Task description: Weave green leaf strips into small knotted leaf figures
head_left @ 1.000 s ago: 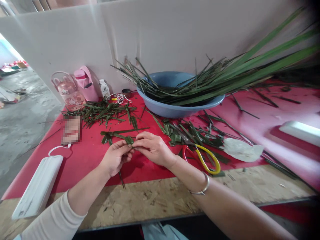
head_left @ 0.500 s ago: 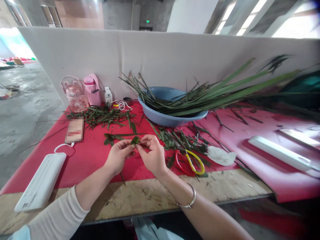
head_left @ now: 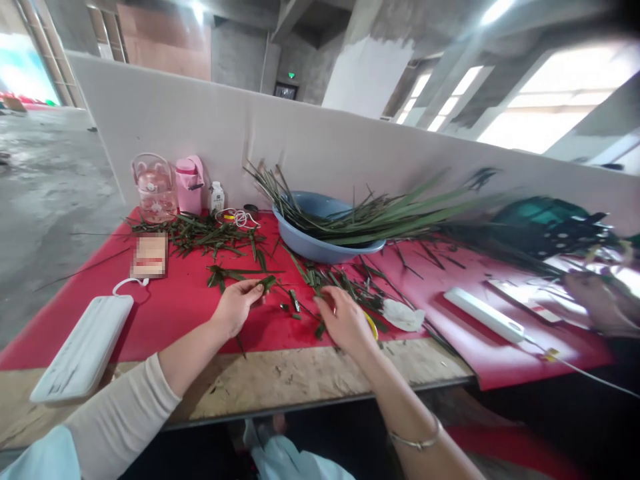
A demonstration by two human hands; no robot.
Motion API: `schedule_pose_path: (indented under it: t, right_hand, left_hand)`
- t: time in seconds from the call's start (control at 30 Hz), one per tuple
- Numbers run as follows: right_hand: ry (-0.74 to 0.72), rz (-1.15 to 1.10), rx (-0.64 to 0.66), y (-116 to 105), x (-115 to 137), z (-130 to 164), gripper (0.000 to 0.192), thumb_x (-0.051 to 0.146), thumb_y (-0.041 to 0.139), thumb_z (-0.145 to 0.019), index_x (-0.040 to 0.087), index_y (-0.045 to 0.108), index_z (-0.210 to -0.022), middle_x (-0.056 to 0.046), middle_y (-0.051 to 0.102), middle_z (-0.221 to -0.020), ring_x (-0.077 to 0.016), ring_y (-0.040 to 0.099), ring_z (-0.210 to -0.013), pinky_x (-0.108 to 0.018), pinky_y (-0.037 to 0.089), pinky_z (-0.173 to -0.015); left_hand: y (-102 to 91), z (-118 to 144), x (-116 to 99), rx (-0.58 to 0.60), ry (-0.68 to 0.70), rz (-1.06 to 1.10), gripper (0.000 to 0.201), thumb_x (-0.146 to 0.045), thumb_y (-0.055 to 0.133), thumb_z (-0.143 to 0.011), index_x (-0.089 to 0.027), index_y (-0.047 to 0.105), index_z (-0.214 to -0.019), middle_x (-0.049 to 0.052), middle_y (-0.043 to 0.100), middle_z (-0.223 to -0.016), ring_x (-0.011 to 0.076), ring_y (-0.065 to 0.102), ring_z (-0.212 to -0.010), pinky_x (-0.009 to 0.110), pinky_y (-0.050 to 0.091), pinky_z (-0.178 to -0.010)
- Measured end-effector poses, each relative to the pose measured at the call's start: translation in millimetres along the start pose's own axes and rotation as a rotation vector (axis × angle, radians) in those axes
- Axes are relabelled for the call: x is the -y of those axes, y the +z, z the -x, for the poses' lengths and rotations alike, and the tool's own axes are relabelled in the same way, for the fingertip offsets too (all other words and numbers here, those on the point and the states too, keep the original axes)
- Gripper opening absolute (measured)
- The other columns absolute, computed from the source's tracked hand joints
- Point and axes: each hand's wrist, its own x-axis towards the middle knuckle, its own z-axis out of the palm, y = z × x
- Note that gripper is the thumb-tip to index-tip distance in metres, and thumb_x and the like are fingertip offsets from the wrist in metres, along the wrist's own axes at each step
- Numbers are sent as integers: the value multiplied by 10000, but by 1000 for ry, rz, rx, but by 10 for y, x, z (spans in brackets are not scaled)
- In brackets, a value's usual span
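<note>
Leaf [head_left: 269, 283], glossy green and folded small, sits in the left hand's [head_left: 235, 308] pinching grip over the smooth red covering of the worktop [head_left: 175, 320], back from the flaky chipboard strip [head_left: 280, 375] along the front edge. Toward the back edge, a round blue basin [head_left: 325, 252] holds long, ribbon-like blades [head_left: 370, 227]. Half a second ago both hands met at the folded piece; now the right hand [head_left: 347, 323] has drawn away toward the worktop's right end, covering most of the scissors [head_left: 373, 327] except a curved yellow handle, and whether its grip has closed on them cannot be told.
</note>
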Motion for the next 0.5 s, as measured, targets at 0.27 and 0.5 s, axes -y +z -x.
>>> schedule_pose_path:
  t: [0.27, 0.5]
  right_hand:
    - [121, 393, 136, -129, -737, 43, 339, 237, 489, -727, 119, 506, -1044, -157, 592, -978, -264, 569, -900, -325, 429, -720]
    - [321, 22, 11, -170, -580, 4, 509, 276, 571, -622, 162, 423, -1096, 9, 566, -628, -148, 545, -519, -240, 389, -465]
  left_hand:
    - [-34, -21, 27, -49, -41, 88, 263, -211, 778, -408, -129, 596, -579, -41, 574, -529, 47, 512, -502, 197, 426, -567]
    - [-18, 3, -55, -60, -6, 107, 295, -151, 743, -462, -149, 593, -716, -56, 564, -550, 42, 500, -490, 195, 432, -555]
